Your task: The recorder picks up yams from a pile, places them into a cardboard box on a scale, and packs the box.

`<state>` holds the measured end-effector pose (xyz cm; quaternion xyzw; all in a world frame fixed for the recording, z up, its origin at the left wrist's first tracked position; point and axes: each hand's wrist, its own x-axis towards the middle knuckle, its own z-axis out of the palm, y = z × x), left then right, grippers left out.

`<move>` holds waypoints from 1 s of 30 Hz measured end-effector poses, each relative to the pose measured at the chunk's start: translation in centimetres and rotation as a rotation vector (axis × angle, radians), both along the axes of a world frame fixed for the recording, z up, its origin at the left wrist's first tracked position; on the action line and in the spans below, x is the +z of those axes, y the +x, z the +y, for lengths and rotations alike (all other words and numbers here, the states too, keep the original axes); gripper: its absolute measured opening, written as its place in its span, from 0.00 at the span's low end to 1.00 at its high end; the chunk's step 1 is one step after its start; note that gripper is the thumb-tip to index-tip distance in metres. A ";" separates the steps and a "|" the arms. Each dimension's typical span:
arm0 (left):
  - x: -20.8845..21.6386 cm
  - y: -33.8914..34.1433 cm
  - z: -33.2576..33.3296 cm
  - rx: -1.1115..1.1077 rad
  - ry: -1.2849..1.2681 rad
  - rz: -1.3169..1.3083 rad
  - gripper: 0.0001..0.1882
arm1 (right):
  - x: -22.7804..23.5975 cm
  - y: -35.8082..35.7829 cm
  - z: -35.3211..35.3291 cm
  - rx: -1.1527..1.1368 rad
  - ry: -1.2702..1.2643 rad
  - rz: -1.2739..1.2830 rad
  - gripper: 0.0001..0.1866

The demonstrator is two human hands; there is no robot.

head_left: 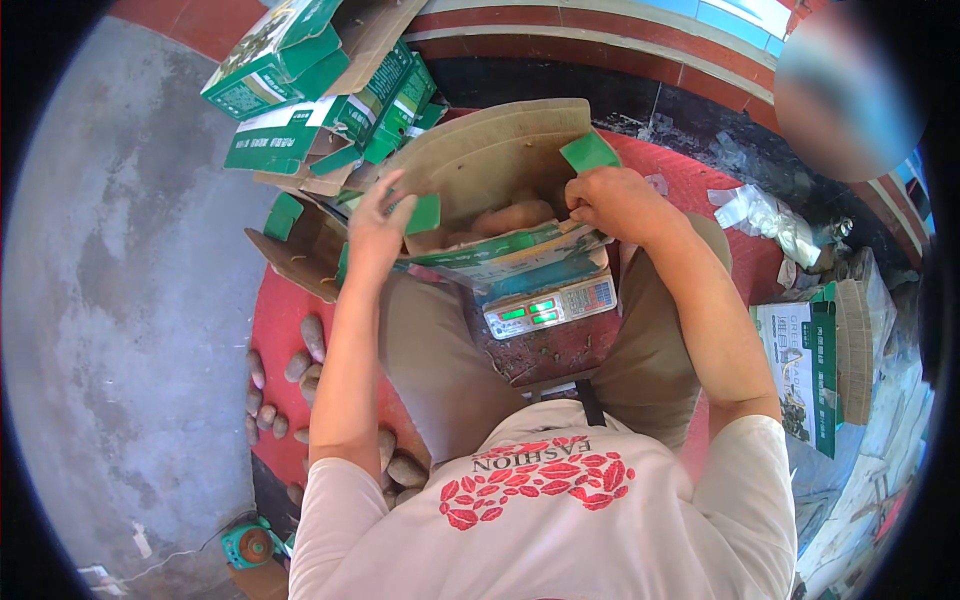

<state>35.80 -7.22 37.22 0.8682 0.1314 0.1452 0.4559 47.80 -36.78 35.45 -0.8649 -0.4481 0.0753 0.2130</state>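
Note:
A cardboard box (490, 145) with green corner flaps stands open in front of me, its tall back flap raised. Several brown oblong tubers (512, 217) lie inside it. Beneath its front side is a scale (550, 305) with lit green displays. My left hand (378, 225) is at the box's left corner, fingers apart, beside a green flap (423, 214). At the right corner, below another green flap (590, 152), the curled fingers of my right hand (618, 203) grip the box's edge; the fingertips are partly hidden.
Green-and-white cartons (285, 85) are stacked at the far left, and an open carton (300, 245) sits left of the box. Loose tubers (298, 367) lie on the red mat (395, 400). Crumpled plastic (770, 220) and another carton (800, 365) are on the right.

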 end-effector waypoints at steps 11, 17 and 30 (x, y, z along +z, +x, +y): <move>-14.3 -21.6 11.4 0.531 0.050 0.048 0.09 | -0.1 0.4 0.5 0.006 0.098 -0.054 0.06; -32.6 -38.3 11.8 0.386 0.011 0.821 0.23 | 0.6 1.0 0.4 -0.041 0.196 -0.128 0.08; -49.8 -53.2 -1.1 0.117 0.312 1.239 0.31 | 0.4 1.6 0.9 -0.233 0.263 -0.159 0.10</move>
